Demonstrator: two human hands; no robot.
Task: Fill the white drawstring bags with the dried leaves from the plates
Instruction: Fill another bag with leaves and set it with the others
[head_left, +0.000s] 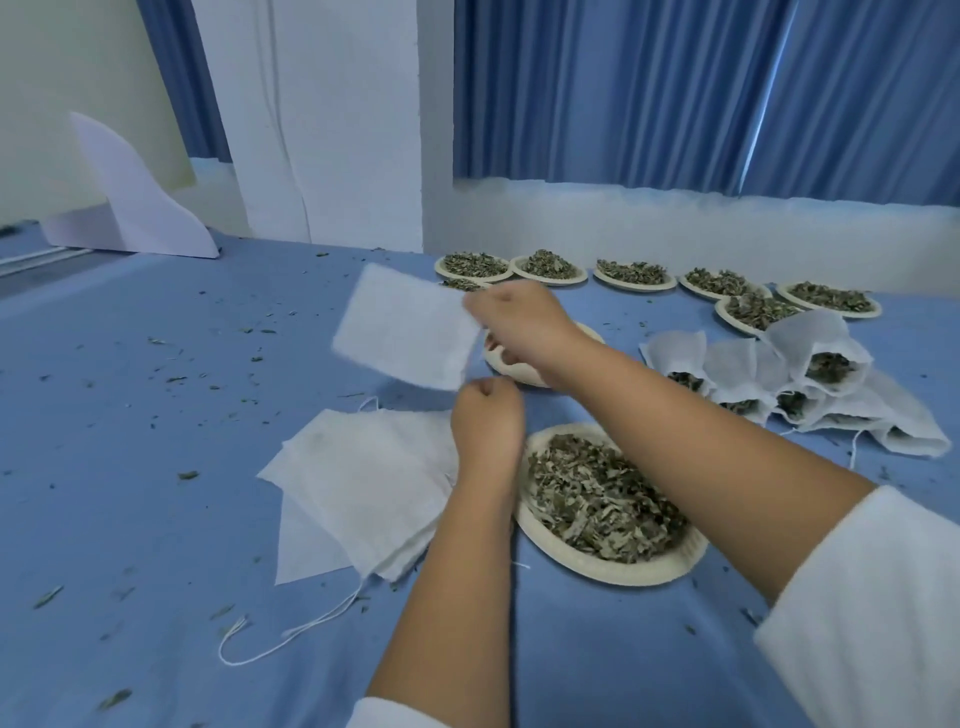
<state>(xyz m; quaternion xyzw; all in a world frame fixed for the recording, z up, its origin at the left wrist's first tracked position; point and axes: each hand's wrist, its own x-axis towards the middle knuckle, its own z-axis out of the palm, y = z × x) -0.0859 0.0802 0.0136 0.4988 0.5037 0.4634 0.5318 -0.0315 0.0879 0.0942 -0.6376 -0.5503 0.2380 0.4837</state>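
An empty white drawstring bag (408, 327) hangs in the air above the blue cloth, slightly blurred. My right hand (519, 325) pinches its upper right corner, and my left hand (488, 421) holds its lower right corner with curled fingers. Beneath my left wrist lies a stack of flat empty bags (358, 488) with loose strings. Right beside that stack, a paper plate (613, 571) is heaped with dried leaves (602, 499). An emptied plate (511, 366) sits partly hidden behind my right hand.
Filled bags (810, 384) lie piled at the right. Several plates of leaves (634, 273) line the far edge below a white wall and blue curtains. Leaf crumbs dot the blue cloth (156, 415). A white curved board (135, 202) stands at the far left.
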